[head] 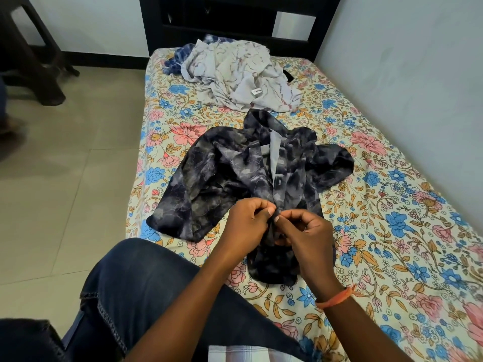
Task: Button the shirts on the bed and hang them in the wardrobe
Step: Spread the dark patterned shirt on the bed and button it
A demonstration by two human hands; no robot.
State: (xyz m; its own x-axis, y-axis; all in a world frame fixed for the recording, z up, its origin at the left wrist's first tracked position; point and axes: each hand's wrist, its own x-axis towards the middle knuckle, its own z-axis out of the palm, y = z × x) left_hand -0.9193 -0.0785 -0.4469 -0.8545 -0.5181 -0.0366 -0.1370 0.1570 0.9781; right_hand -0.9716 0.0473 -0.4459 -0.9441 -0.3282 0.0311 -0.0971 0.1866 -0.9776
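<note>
Dark floral-print shirt [235,173] lies front-up across the middle of the bed [392,231], collar toward the headboard [235,24], sleeves spread to both sides. Placket open near the collar, pale inner facing showing; one button visible partway down.

Left hand [245,226] and right hand [308,236] meet at the lower placket. Both grips pinching the shirt's front edges, thumbs and forefingers curled tight, fingertips nearly touching each other. Button or hole between them is hidden by the fingers, so can't tell if that one is fastened. Hem bunches under the right hand.

Orange thread band [334,299] on the right wrist. Person's knee in dark jeans [136,288] rests on the near edge of the bed.

Beyond the dark shirt, near the headboard: crumpled white patterned shirt [240,77] with a small label showing, lying on top of a blue-and-white garment [177,58] at its left. The white one nearly touches the dark shirt's collar.

Bedsheet is cream with pink and blue flowers. Tiled floor [65,178] left of the bed, dark wooden furniture legs [39,61] at far left, wall on the right.
</note>
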